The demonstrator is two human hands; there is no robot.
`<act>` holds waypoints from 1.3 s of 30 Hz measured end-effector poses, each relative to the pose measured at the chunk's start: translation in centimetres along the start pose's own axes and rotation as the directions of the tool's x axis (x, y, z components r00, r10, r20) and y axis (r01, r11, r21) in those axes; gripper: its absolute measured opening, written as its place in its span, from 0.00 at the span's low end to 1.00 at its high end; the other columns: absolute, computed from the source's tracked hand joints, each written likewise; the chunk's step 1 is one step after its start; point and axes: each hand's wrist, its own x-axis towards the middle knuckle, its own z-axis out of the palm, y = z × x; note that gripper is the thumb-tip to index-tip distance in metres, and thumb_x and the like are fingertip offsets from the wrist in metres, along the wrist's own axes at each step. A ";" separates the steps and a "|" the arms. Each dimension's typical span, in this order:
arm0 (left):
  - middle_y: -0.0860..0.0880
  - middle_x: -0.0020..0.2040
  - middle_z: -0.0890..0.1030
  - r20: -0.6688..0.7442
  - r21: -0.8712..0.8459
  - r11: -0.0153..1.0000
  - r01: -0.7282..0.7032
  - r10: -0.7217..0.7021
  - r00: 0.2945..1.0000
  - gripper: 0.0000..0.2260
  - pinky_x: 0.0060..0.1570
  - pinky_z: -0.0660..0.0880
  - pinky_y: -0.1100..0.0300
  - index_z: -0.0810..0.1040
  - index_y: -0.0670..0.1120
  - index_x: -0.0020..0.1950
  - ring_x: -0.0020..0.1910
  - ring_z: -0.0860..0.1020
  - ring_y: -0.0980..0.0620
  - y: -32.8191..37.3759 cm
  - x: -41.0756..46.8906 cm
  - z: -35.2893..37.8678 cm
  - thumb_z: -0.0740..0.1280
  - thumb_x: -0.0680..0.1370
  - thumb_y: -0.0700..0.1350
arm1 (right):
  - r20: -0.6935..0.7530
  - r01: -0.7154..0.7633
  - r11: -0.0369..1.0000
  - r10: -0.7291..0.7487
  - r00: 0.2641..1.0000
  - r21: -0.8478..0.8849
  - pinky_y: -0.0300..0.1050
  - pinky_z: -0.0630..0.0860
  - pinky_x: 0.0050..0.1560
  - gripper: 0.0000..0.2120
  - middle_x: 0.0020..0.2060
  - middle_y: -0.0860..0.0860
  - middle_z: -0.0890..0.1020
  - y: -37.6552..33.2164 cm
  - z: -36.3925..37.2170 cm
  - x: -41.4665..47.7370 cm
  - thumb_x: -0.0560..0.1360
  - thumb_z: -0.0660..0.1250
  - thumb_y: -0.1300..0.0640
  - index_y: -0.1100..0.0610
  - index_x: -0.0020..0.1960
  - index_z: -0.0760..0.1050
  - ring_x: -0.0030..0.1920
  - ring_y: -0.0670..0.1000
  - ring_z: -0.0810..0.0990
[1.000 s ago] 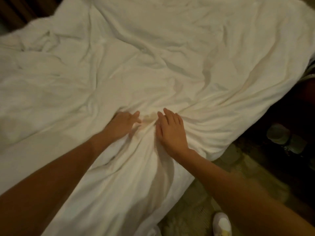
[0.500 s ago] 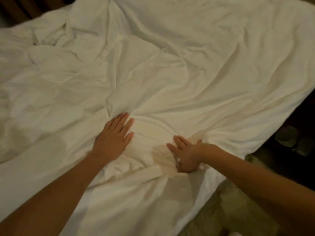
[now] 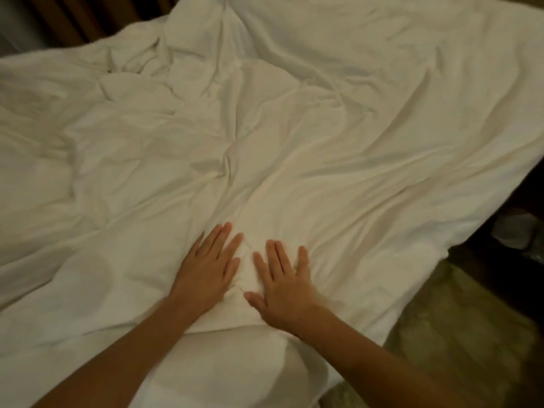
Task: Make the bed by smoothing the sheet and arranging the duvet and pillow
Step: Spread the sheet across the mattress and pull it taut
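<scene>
The left hand (image 3: 206, 269) lies palm down with its fingers straight and close together, pressing flat on a white, soft, puffy cloth duvet (image 3: 338, 136). Just beside it the right hand (image 3: 282, 287) also lies flat, fingers spread wide and thumb out to the side, gripping nothing. Between the two hands a narrow raised ridge of cloth (image 3: 244, 269) is pinched up, and shallow creases fan away from it toward the far side. The duvet's surface is matt and rumpled, with long soft folds across the middle and a tight knot of crumpled folds (image 3: 138, 63) at the far left. It covers the bed, spreading away from the person; its right edge runs on a slant from the near middle up to the far right, but its ends lie out of view, so its long axis cannot be told. Beyond that edge is a dull olive-tan carpeted floor (image 3: 459, 334). Dark brown wooden panelling (image 3: 73, 22) stands at the far left.
</scene>
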 end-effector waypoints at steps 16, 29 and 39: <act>0.43 0.73 0.69 -0.014 0.087 0.993 -0.080 0.081 0.997 0.20 0.70 0.63 0.45 0.74 0.47 0.70 0.71 0.70 0.43 -8.9 -15.8 -3.8 0.53 0.82 0.50 | -0.120 -0.076 0.955 0.115 0.986 0.285 0.52 0.48 0.73 0.37 0.76 0.52 0.60 -10.8 -1.2 -4.6 0.73 0.34 0.42 0.55 0.76 0.58 0.76 0.50 0.56; 0.47 0.76 0.64 0.119 0.037 0.994 0.104 -0.108 0.987 0.27 0.73 0.55 0.41 0.63 0.51 0.76 0.74 0.64 0.45 -21.4 -26.1 0.1 0.43 0.82 0.61 | -0.013 -0.288 0.953 0.291 0.957 0.088 0.68 0.36 0.71 0.42 0.78 0.56 0.44 -28.4 2.1 0.3 0.76 0.38 0.31 0.59 0.78 0.39 0.78 0.55 0.40; 0.43 0.76 0.65 -0.001 -0.025 0.997 0.072 -0.072 0.997 0.22 0.72 0.60 0.44 0.64 0.47 0.76 0.75 0.63 0.45 -32.0 -38.8 1.4 0.50 0.83 0.50 | -0.182 0.029 0.991 -0.004 0.983 0.131 0.66 0.56 0.69 0.29 0.69 0.57 0.72 -53.0 6.4 -0.7 0.76 0.52 0.46 0.61 0.70 0.71 0.72 0.57 0.68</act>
